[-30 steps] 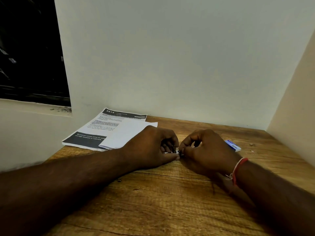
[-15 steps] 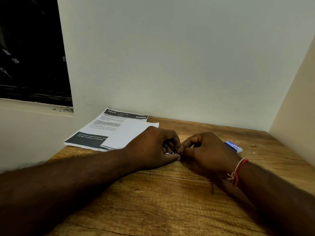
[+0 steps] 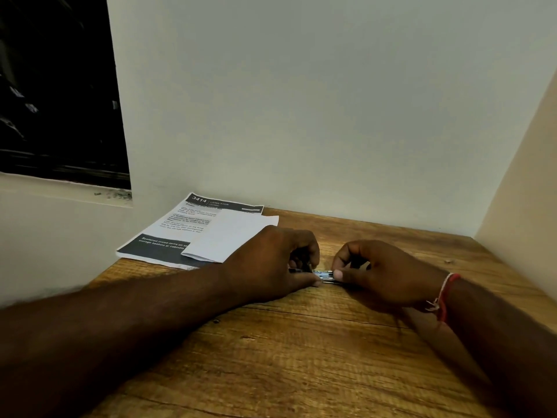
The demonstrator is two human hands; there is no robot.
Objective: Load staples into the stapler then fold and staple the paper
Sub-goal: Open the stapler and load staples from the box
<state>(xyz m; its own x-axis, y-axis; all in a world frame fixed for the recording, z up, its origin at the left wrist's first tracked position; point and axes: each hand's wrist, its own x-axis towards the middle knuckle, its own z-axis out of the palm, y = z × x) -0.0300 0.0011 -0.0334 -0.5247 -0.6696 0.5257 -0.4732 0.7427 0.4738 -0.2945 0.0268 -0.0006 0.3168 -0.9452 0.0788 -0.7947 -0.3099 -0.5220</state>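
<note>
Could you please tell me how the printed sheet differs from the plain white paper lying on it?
The printed sheet carries text and dark bands; the plain white paper shows no print. The printed sheet lies underneath, while the plain white paper overlaps its right part. Both rest on the wooden table, at its far left.
</note>
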